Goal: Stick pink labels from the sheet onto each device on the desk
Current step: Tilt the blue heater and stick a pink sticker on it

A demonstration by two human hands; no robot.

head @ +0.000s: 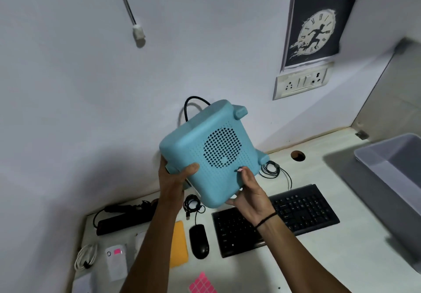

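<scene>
I hold a blue box-shaped device [211, 153] with a round perforated grille tilted up above the desk. My left hand [175, 179] grips its lower left corner. My right hand [248, 192] supports its lower right edge, and a fingertip presses a small pink label [239, 169] against the grille face. A black cable runs from the device's back. The pink label sheet [201, 283] lies on the desk near the bottom edge. A white device [116, 261] at lower left carries a pink label [117, 251].
On the desk lie a black keyboard [303, 210], a black mouse [199, 241], an orange flat item [180, 243], a black power strip [127, 218], coiled cables [270, 169] and a white cable [85, 257]. A grey tray [391, 169] stands right. A wall socket [300, 83] is behind.
</scene>
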